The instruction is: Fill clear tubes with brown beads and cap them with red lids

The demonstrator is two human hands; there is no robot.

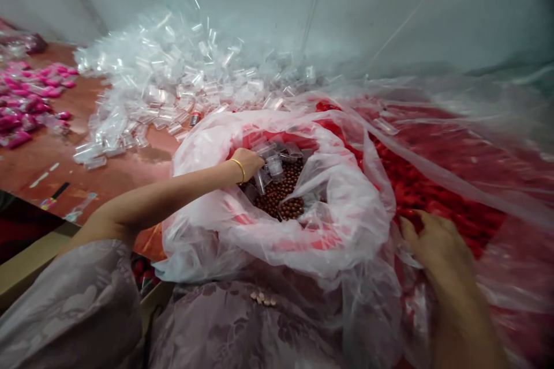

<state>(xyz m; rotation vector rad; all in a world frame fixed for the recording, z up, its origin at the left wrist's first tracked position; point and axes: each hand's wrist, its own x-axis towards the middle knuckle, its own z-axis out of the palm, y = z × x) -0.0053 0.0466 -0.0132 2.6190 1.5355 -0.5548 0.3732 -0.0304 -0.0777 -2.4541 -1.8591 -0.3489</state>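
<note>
My left hand (247, 164), with a gold bangle at the wrist, reaches into an open bag lined with whitish film (350, 207). Its fingers are closed on a clear plastic tube (259, 181); the fingertips are partly hidden. More clear tubes (274, 166) lie beside it, on top of small round brown beads (277, 199). To the right of the bag, my right hand (433, 236) is over a heap of small red pieces (415, 184). Its thumb and forefinger are apart, with nothing visible between them, though the hand is slightly blurred.
A large pile of clear plastic tubes (173, 81) spreads over the reddish table (142, 164) against the pale wall (259, 0). Pink wrapped pieces (30, 98) lie at the left. A black-handled tool (59, 191) rests near the table edge. Sheer film (467, 184) covers part of the red heap.
</note>
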